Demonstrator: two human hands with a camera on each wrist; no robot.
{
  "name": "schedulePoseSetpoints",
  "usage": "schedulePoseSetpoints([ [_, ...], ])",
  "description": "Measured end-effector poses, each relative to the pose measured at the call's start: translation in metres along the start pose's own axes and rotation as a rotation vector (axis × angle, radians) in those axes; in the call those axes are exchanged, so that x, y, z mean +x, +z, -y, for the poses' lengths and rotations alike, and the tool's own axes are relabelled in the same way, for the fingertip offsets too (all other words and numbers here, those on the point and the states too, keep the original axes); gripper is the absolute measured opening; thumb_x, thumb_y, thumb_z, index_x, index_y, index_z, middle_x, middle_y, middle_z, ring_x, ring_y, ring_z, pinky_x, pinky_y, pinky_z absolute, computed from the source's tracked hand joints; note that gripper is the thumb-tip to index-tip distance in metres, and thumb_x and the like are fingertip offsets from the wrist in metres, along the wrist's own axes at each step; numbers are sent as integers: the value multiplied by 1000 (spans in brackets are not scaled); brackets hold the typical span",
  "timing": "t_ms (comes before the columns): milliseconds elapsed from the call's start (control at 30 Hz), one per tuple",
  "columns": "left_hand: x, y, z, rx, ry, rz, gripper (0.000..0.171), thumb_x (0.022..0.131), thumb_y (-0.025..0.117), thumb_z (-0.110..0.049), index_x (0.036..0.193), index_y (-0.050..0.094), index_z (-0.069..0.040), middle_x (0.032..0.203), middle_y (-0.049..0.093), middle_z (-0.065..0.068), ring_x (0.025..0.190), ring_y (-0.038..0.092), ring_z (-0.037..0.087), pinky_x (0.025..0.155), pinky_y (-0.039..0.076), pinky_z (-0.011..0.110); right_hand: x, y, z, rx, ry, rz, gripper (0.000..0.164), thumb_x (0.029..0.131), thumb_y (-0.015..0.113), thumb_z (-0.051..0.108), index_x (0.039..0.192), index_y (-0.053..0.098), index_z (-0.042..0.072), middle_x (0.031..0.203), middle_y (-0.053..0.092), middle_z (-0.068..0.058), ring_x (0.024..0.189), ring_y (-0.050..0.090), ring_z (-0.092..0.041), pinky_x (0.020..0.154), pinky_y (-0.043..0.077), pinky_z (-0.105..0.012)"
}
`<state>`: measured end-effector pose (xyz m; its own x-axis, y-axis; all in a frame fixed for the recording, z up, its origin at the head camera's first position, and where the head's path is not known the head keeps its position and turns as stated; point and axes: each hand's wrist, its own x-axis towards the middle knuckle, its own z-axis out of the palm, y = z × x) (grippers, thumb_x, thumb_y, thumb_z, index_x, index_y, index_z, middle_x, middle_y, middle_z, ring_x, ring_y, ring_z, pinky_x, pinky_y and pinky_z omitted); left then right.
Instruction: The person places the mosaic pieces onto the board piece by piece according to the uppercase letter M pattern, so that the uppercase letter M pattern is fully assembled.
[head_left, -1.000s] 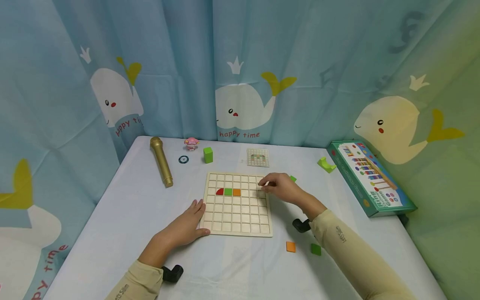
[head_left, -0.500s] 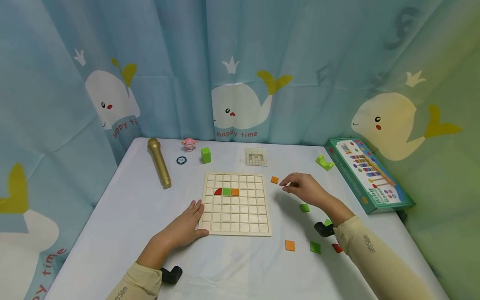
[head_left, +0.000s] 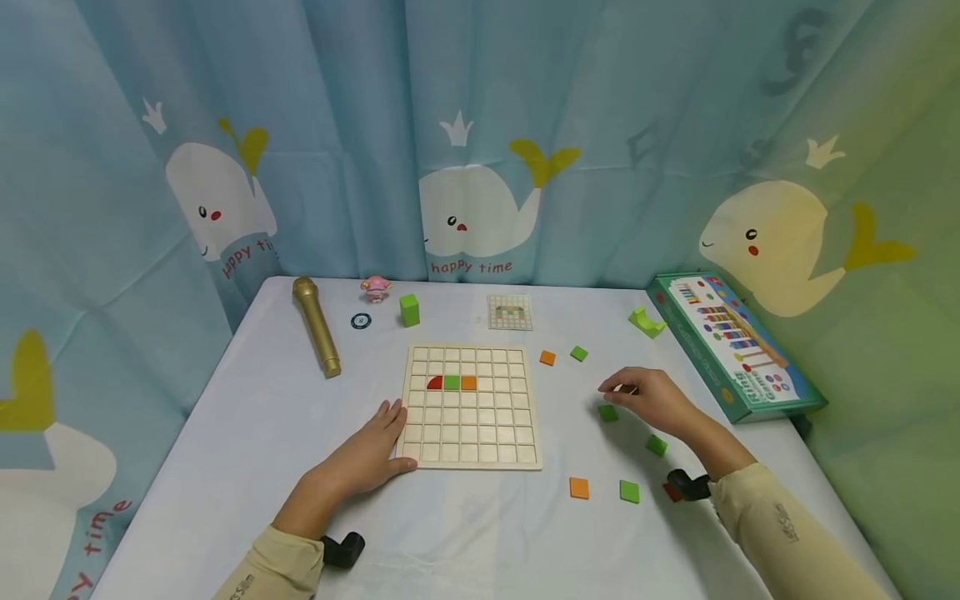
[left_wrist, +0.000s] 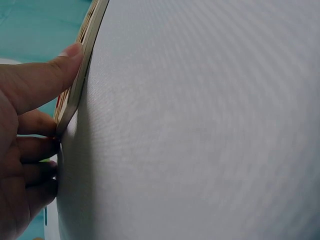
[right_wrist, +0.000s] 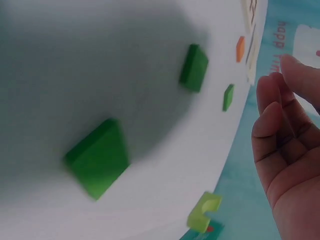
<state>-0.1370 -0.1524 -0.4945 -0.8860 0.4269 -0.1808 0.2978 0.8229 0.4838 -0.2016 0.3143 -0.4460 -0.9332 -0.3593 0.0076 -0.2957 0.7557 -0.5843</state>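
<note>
"Where is the square, pale wooden board with the little grid (head_left: 487, 435)?"

"On the desk with the white cloth (head_left: 450, 533). The left hand (head_left: 367, 450) is at the board's near left corner. Its fingers are stretched out along the left edge, and its thumb touches the near edge."

"What is on the board?"

"A flat red quarter-circle tile (head_left: 435, 383), a flat green square tile (head_left: 452, 382) and a flat orange square tile (head_left: 468, 383), side by side in one row."

"And the right hand (head_left: 652, 398)?"

"In the air, right of the board. Its fingers are loosely bent, and I see nothing in them. A loose green tile (head_left: 608, 413) is near them, not touched. A loose orange tile (head_left: 548, 358) is by the board's far right corner."

"How would you pick one up well?"

"I'd say come down low and pinch the tile by two sides, not by its top. Then lift it straight up. The left hand should press the board so it can't slide. Put the tile in flat, and don't bump the row."

"And the small card with a grid picture (head_left: 510, 323)?"

"Past the board's far edge. I'd leave it where it's easy to peek at."
</note>
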Motion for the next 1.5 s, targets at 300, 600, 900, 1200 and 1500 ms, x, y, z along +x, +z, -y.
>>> schedulePoseSetpoints([
  [300,0,3,2,-3,18,3,86,94,71,-37,153,30,10,163,21,24,151,15,39,118,25,50,-25,-4,-19,-52,52,-9,13,95,72,15,105,78,11,100,70,1,85,62,-16,69,53,-29],
  [600,1,2,3,2,22,-3,87,94,71,-38,153,29,9,163,21,24,151,15,39,118,25,50,-47,-6,-27,-63,72,-23,13,93,74,15,105,77,12,101,70,1,84,61,-14,67,52,-28],
  [900,0,0,3,-7,29,-4,87,94,71,-37,154,29,9,163,20,24,151,14,39,118,25,50,-67,-2,-37,-65,106,-38,13,89,78,16,101,78,12,95,68,3,79,60,-9,65,52,-26],
  [1200,-1,1,3,-3,31,-2,87,94,71,-37,153,28,10,163,20,24,151,14,39,118,25,50,-77,2,-48,-59,177,15,21,84,82,15,105,77,13,95,64,2,84,56,-15,68,51,-25],
  [1500,-1,0,2,-11,35,-7,86,94,72,-35,153,29,11,162,21,26,151,15,41,118,25,51,-74,2,-47,-92,202,68,31,82,83,11,111,75,6,100,67,-1,89,60,-19,75,54,-31],
])
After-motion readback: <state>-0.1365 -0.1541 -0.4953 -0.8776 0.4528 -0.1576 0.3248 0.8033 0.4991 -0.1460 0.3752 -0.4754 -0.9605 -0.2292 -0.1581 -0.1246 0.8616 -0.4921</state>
